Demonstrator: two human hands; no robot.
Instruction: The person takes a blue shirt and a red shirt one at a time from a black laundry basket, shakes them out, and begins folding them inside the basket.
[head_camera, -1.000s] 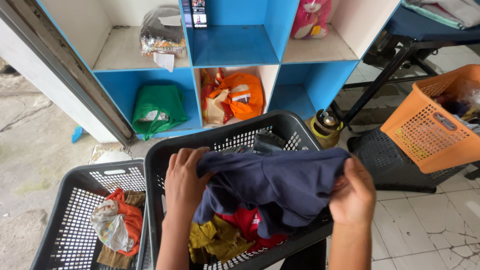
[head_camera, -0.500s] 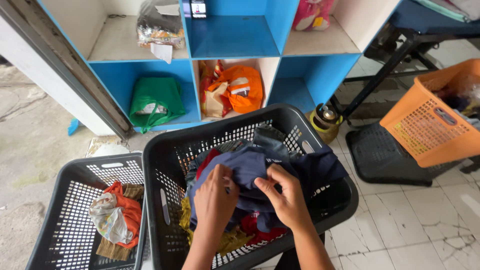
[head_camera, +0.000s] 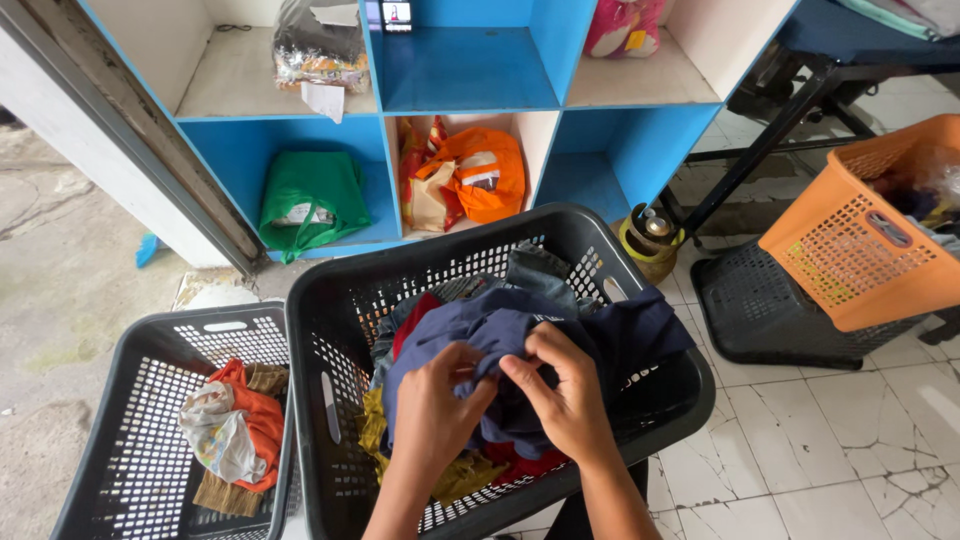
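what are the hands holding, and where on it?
Both the left hand and right hand pinch a navy garment at bunched folds near its middle, over the black basket. Which part of the garment cannot be told.

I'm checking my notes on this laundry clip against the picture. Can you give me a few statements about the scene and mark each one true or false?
1. Both hands grip the dark blue garment over the big black basket. True: the left hand and right hand pinch it together.
2. The smaller black basket beside it holds an orange cloth. True.
3. The orange basket sits inside the blue shelf unit. False: it stands off to the right, on the floor side.
4. The green bag lies in a lower shelf compartment. True.
5. The big black basket holds only the blue garment. False: red and yellow-green clothes show beneath it.
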